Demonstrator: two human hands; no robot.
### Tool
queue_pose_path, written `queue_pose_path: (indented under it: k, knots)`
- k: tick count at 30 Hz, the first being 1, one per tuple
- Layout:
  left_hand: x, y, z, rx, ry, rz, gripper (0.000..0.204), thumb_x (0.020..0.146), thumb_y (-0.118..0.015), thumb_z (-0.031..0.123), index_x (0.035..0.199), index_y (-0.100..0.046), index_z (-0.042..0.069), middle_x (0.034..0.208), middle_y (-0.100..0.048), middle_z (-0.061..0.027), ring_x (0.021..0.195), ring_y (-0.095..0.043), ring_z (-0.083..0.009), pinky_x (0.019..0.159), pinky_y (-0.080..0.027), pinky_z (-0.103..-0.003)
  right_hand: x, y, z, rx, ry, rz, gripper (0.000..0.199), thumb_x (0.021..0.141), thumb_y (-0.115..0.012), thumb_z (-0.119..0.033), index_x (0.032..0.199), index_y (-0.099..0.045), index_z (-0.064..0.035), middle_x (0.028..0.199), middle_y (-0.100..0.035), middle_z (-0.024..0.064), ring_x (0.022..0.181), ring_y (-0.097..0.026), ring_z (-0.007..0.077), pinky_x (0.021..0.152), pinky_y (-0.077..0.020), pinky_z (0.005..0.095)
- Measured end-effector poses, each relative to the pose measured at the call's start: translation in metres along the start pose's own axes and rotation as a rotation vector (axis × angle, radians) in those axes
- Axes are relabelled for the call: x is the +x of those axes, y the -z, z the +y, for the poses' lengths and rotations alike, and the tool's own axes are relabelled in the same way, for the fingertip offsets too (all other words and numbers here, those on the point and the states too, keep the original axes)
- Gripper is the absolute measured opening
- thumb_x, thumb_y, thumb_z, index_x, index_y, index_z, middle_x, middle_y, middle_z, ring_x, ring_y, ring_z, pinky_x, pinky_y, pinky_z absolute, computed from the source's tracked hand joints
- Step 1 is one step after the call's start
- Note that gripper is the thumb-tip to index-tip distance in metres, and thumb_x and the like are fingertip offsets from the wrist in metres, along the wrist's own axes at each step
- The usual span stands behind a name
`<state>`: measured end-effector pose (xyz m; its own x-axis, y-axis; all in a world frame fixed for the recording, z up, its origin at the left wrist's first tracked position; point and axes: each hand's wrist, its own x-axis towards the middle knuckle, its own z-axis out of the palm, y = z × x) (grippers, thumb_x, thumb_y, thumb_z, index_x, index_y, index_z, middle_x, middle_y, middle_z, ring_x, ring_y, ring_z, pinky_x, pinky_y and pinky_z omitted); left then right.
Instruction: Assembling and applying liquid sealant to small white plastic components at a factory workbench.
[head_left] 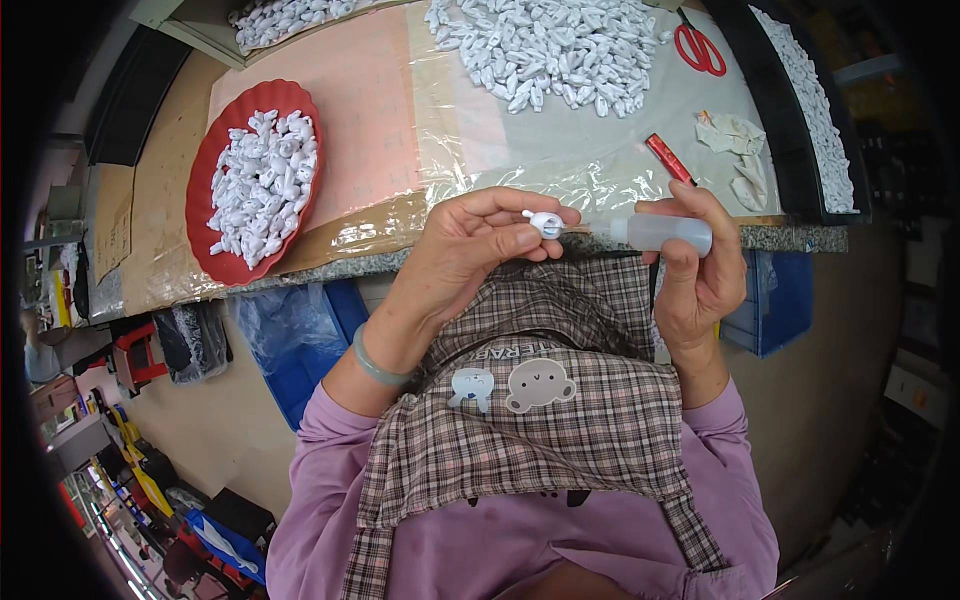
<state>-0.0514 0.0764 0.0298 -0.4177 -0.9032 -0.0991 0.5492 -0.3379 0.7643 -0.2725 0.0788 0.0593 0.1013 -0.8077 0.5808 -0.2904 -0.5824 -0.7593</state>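
Observation:
Between the thumb and fingers of my left hand (462, 248) is a small white plastic figure piece (543, 222) with a hollow in its side. My right hand (708, 285) is wrapped round a translucent squeeze bottle (665, 233), which lies sideways. The bottle's thin tip points left and meets the piece or stops just short; I cannot tell which. Both hands are over my lap at the table's near edge. A red scalloped dish (203, 205) heaped with similar white pieces stands to the left of my left hand.
A large pile of white pieces (560, 50) covers the table's far middle. Red-handled scissors (699, 50), a red tube-shaped object (669, 157) and a crumpled cloth (735, 145) lie to the right. A black tray (815, 150) holds more pieces. Blue crates (782, 300) stand below the table.

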Motion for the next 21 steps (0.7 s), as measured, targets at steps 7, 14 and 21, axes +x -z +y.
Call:
queue_pose_path:
  k: [7, 14, 21]
  knots:
    - [-0.001, -0.0006, -0.0004, -0.023, 0.014, 0.008, 0.024, 0.087, -0.06, 0.0, 0.111, -0.06, -0.004, 0.113, -0.061, -0.0266, 0.086, -0.068, -0.0205, 0.077, -0.057, -0.027, -0.0011, 0.001, 0.0017, -0.006, 0.018, 0.009, 0.037, 0.092, -0.06, -0.024, 0.115, -0.055, 0.0043, 0.086, -0.067, 0.0153, 0.076, -0.067, 0.0195, 0.066, -0.0525, 0.0265]
    - [-0.002, 0.0001, -0.0015, -0.025, 0.025, 0.016, 0.022, 0.087, -0.06, 0.0, 0.108, -0.061, -0.003, 0.111, -0.062, -0.0264, 0.086, -0.068, -0.0207, 0.076, -0.058, -0.028, -0.003, 0.0032, -0.0008, -0.143, 0.089, -0.026, 0.042, 0.096, -0.053, -0.032, 0.119, -0.052, 0.0035, 0.087, -0.068, 0.0152, 0.061, -0.058, 0.0107, 0.055, -0.0468, 0.0213]
    - [-0.0021, 0.0009, -0.0027, -0.002, 0.021, 0.042, 0.016, 0.086, -0.062, 0.001, 0.102, -0.061, -0.002, 0.109, -0.063, -0.0258, 0.084, -0.068, -0.02, 0.075, -0.058, -0.027, -0.0013, 0.0033, -0.0033, -0.26, 0.254, -0.058, 0.044, 0.094, -0.056, -0.031, 0.116, -0.052, 0.0069, 0.089, -0.067, 0.018, 0.074, -0.068, 0.0231, 0.064, -0.0531, 0.0287]
